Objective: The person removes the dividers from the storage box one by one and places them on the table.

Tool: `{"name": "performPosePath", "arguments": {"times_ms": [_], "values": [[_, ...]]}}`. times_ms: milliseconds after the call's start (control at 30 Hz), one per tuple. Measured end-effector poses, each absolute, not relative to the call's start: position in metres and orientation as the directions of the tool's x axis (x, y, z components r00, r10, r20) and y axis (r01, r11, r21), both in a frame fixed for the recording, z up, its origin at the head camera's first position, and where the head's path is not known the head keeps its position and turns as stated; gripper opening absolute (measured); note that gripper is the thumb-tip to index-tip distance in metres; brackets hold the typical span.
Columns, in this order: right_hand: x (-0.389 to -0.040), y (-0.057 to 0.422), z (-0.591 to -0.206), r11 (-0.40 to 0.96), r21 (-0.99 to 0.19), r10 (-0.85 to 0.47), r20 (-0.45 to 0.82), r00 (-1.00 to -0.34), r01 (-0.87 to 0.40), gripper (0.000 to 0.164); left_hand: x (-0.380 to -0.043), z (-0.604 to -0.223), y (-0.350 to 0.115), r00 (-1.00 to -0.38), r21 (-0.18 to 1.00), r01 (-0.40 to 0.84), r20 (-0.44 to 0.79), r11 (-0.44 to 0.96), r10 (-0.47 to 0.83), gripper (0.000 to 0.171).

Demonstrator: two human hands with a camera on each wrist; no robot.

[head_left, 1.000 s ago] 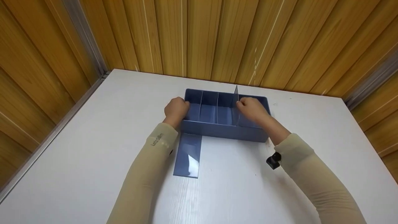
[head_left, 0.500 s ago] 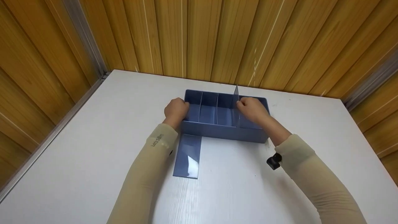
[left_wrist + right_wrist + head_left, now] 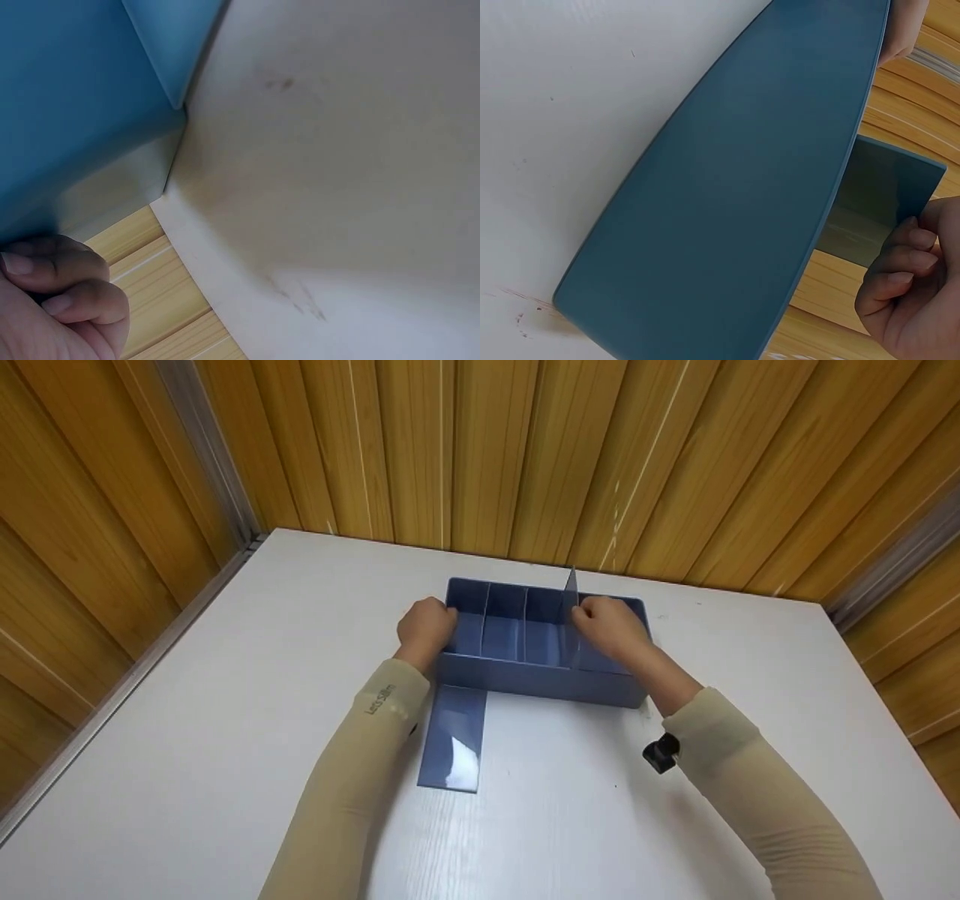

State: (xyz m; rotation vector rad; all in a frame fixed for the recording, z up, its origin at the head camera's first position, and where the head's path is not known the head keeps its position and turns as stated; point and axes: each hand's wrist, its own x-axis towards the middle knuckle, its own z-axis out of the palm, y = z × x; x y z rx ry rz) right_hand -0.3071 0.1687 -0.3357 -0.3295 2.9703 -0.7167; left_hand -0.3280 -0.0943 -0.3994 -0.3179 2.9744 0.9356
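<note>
A blue-grey open-topped box [image 3: 540, 679] stands on the white table, split crosswise by thin dividers. My left hand [image 3: 426, 624] grips the rim of its left end; curled fingers show beside the box wall in the left wrist view. With thumb and curled fingers, my right hand [image 3: 609, 624] pinches a flat divider panel [image 3: 571, 592] that sticks up above the box rim, toward the right end. In the right wrist view the panel's upper part [image 3: 885, 187] rises past the long side wall. Its lower edge is hidden inside the box.
Another flat blue-grey panel [image 3: 451, 739] lies on the table in front of the box's left end, partly under or against it; I cannot tell which. Behind the table [image 3: 570, 825] rises a wood-patterned wall [image 3: 480, 457]. A black wrist camera [image 3: 661, 753] sits at the right sleeve.
</note>
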Motion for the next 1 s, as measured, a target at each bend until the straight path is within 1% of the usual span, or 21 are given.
{"name": "performPosePath", "arguments": {"times_ms": [200,467,667,1000], "values": [[-0.3066,0.1684,-0.3344,0.867,-0.456,-0.226,-0.002,-0.974,-0.201,0.039,-0.3277,-0.3988,-0.0938,-0.979,0.564,-0.193,-0.061,0.803,-0.192,0.034],[-0.3064,0.1686,-0.3332,0.869,-0.452,-0.226,-0.001,-0.974,-0.201,0.039,-0.3282,-0.3994,-0.093,-0.98,0.561,-0.192,-0.06,0.805,-0.192,0.038],[-0.3059,0.1675,-0.3334,0.872,-0.444,-0.227,0.01,-0.974,-0.207,0.04,-0.3281,-0.4001,-0.0935,-0.98,0.566,-0.187,-0.051,0.803,-0.192,0.034],[-0.3047,0.1665,-0.3327,0.88,-0.429,-0.216,0.016,-0.976,-0.202,0.041,-0.3278,-0.4001,-0.0939,-0.98,0.577,-0.187,-0.056,0.795,-0.19,0.033]]}}
